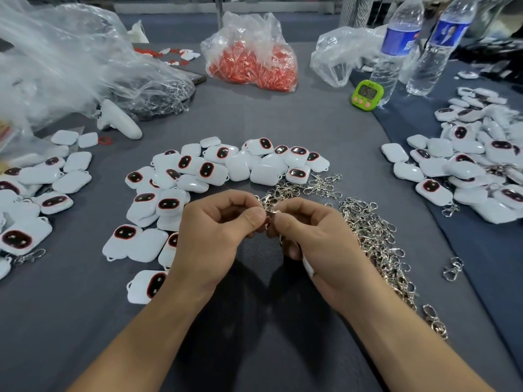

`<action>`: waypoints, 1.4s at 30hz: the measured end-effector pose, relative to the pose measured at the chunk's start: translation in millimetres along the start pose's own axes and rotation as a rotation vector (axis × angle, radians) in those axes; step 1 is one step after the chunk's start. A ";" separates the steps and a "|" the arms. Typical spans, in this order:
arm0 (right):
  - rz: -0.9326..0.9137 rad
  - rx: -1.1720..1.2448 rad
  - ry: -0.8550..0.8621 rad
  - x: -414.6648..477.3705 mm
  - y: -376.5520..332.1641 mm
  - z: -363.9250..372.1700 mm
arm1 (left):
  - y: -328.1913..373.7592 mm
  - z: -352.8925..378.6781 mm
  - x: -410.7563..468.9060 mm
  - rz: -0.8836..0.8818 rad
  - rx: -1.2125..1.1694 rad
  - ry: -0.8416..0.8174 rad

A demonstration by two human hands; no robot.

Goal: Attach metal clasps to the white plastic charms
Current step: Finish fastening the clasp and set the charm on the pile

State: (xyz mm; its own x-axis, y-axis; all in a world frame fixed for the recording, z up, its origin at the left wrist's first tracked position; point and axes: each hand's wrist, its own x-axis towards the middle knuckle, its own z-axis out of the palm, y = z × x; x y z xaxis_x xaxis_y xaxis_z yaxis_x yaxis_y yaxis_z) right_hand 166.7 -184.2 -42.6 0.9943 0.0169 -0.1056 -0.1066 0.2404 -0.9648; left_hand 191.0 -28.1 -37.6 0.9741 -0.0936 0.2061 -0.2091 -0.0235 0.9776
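Left hand [220, 224], right hand [319, 236]: each grip pinching metal clasp [273, 212]; bottle labels [400, 42], timer digits [367, 92] unreadable.

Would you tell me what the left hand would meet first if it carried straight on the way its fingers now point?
Most likely the right hand: the left hand points rightward, and both pinch one metal clasp between them. They look nearly touching, though depth is unclear.

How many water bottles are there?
2. One water bottle stands right behind the green timer; the other bottle stands just to its right. Others may be hidden.
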 end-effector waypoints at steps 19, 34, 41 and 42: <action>-0.223 -0.322 0.207 -1.9 0.3 -4.7 | 1.9 1.0 -5.4 0.097 0.358 0.009; -0.355 -0.738 0.298 -9.2 -0.9 1.7 | -6.6 2.9 -6.2 0.144 0.536 -0.092; -0.335 -0.701 0.303 -6.5 0.2 -2.0 | -4.0 3.1 -4.9 0.048 0.386 -0.046; -0.333 -0.698 0.298 -6.2 -0.4 -2.5 | -3.4 2.3 -4.4 0.049 0.380 -0.051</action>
State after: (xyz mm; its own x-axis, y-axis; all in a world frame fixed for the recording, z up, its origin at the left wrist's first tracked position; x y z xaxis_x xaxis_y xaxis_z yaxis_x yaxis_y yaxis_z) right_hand 160.6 -186.9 -42.2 0.9412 -0.2299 0.2476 0.1147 -0.4717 -0.8743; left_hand 187.2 -29.8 -41.9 0.9585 -0.1526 0.2409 -0.2821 -0.3839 0.8792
